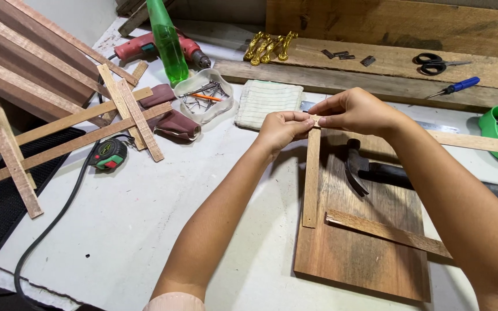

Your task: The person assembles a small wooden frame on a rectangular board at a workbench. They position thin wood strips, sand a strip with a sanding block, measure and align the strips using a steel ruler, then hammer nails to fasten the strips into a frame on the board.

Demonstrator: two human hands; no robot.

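Pinching the far end of a thin wooden strip [311, 178] between the fingertips of both hands, I have it lying lengthwise along the left edge of the dark board [364, 253] on the white table [162, 219]. My left hand [283, 128] grips that end from the left and my right hand [355, 110] closes over it from the right, fingers curled tight together; whether something small sits between my fingertips I cannot tell, since they hide the spot.

I judge this to be the lining-up step: the strip is being set square at its top, where it meets a longer pale strip [479, 142] running off to the right. The next move, I think, calls for a steady hold at the joint so nothing slides, and the hammer [376, 170] lies close by on the board, just right of the strip.

The strip itself is narrow, flat and straight, light brown, its near end reaching about halfway down the board. A second strip [387, 232] lies slanted across the board lower down, apart from the one I hold. A clear tub of nails [204, 95] stands further off to the left.
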